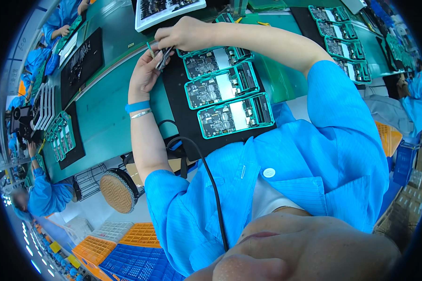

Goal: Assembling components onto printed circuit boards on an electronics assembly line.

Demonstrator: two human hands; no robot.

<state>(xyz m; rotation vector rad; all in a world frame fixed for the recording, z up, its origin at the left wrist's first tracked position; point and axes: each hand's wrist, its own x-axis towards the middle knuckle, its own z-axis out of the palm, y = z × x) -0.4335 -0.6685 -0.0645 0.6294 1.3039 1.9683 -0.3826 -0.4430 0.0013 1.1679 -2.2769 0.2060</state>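
Observation:
My left hand point(145, 72), with a blue band and a bracelet at its wrist, is closed around a small bunch of dark, shiny strip-like parts point(163, 59). A thin green-tipped stick point(149, 46) pokes up beside its fingers. My right hand point(188, 34) reaches across from the right, its fingers pinched together at the top of the bunch; what lies between them is too small to make out. Just right of both hands, several teal-framed circuit board assemblies point(211, 91) lie in a column on a black mat point(185, 133).
A white tray point(171, 16) of black parts stands behind my hands. Another black mat point(82, 63) with small parts lies left on the green bench point(103, 117). More teal-framed boards point(340, 46) lie at far right. A black cable point(211, 173) hangs before me. Co-workers sit at both sides.

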